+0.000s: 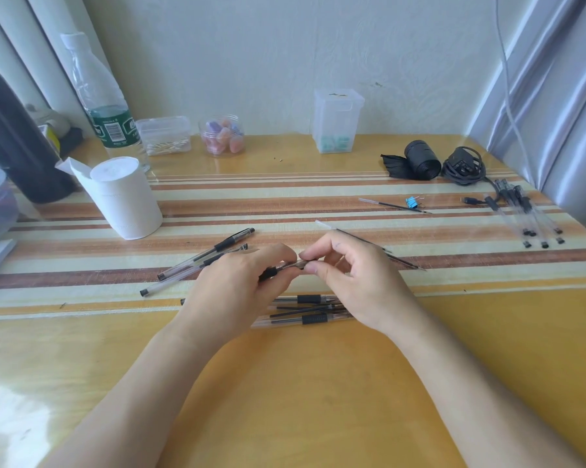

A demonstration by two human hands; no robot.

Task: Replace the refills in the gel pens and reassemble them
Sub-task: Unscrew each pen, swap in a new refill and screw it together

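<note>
A clear gel pen (286, 266) with a black grip is held level above the table's middle by both hands. My left hand (241, 285) grips its barrel at the black grip. My right hand (352, 278) pinches its metal tip end between thumb and fingers. Under my hands lies a small heap of gel pens (305, 310) with black grips. Two more pens (200, 260) lie slanted to the left. Loose refills (391, 256) lie just right of my right hand, and another refill (391, 205) lies farther back.
A toilet paper roll (126, 197), a water bottle (105, 99) and small plastic boxes (165, 135) stand at the back left. A clear bin (337, 121) stands at the back. A black roll (421, 159), a coiled cable (464, 165) and several pens (524, 211) lie at the right.
</note>
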